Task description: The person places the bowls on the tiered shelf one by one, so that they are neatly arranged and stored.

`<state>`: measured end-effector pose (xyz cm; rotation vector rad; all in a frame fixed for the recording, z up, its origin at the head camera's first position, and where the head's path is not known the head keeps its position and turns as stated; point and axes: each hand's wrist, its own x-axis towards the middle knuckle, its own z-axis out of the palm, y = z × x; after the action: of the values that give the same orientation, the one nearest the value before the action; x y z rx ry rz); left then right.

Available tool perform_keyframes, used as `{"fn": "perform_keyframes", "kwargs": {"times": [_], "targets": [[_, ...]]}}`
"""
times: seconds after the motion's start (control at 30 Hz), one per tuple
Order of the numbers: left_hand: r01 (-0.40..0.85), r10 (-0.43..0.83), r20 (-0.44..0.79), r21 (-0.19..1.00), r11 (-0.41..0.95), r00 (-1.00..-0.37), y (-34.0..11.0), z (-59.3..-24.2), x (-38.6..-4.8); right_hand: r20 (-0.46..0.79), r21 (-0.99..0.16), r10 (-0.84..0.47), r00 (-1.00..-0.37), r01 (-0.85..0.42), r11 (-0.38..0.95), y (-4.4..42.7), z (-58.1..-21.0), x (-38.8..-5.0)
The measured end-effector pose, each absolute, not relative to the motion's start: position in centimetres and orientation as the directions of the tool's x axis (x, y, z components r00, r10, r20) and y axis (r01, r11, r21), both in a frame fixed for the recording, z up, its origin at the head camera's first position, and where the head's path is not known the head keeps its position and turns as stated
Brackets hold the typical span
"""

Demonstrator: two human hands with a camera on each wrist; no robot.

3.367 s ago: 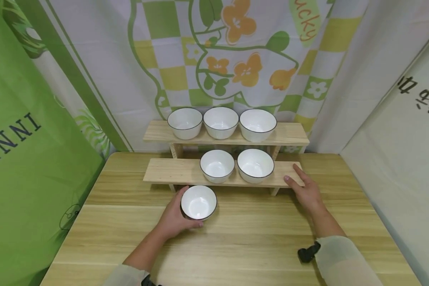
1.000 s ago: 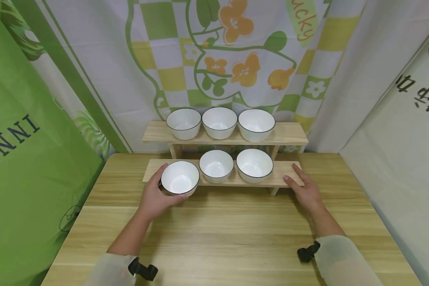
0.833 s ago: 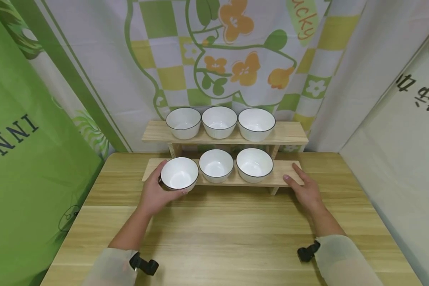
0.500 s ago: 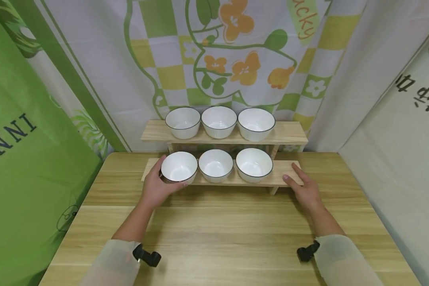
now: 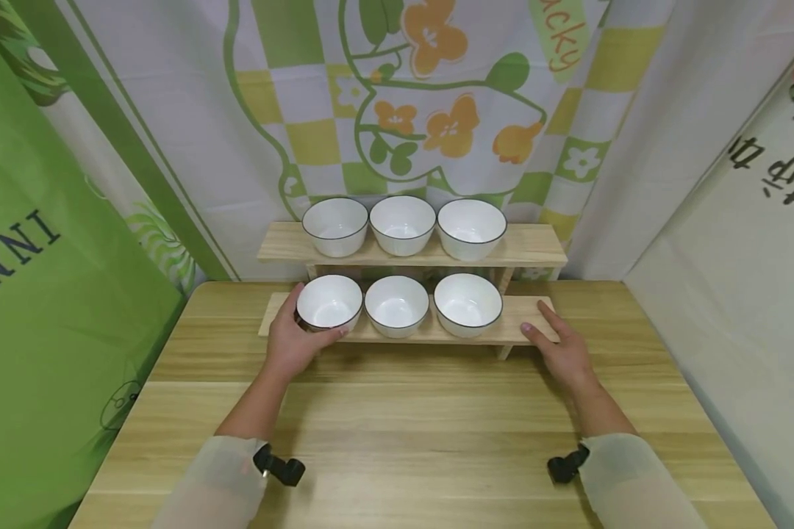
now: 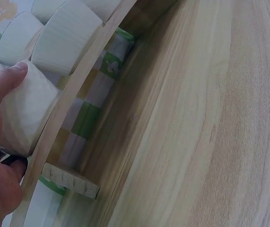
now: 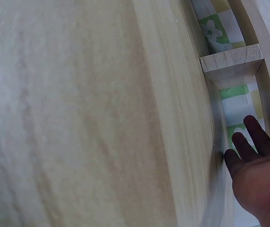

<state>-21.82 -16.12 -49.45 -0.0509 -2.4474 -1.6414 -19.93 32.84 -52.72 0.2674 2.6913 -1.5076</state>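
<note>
My left hand (image 5: 294, 339) grips a white bowl (image 5: 329, 303) with a dark rim at the left end of the lower wooden shelf (image 5: 526, 312). The thumb lies along the bowl's front, and the other fingers go round its left side, partly hidden. In the left wrist view, the bowl's base (image 6: 28, 111) is at the board. Two matching bowls, a middle one (image 5: 397, 305) and a right one (image 5: 468, 303), stand in the same row. My right hand (image 5: 564, 353) holds the shelf's right end, thumb and index finger on top; the other fingers (image 7: 250, 142) extend below the board.
Behind and higher, three more white bowls (image 5: 402, 226) stand side by side on the upper shelf (image 5: 536, 244). A support leg (image 7: 234, 59) shows under the lower board. The wooden table (image 5: 430, 433) spreads out in front. Patterned cloth (image 5: 437, 88) hangs at the back.
My left hand has carried the bowl from in front of the shelf up, left and back to the lower board's left end, in line with the other two. My right hand has stayed put.
</note>
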Motion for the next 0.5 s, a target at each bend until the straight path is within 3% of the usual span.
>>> {"fn": "perform_keyframes", "kwargs": {"times": [0.5], "targets": [[0.165, -0.061, 0.199, 0.92, 0.356, -0.978, -15.66, -49.45, -22.43, -0.111, -0.82, 0.122, -0.986, 0.16, 0.55, 33.17, -52.67, -20.19]]}}
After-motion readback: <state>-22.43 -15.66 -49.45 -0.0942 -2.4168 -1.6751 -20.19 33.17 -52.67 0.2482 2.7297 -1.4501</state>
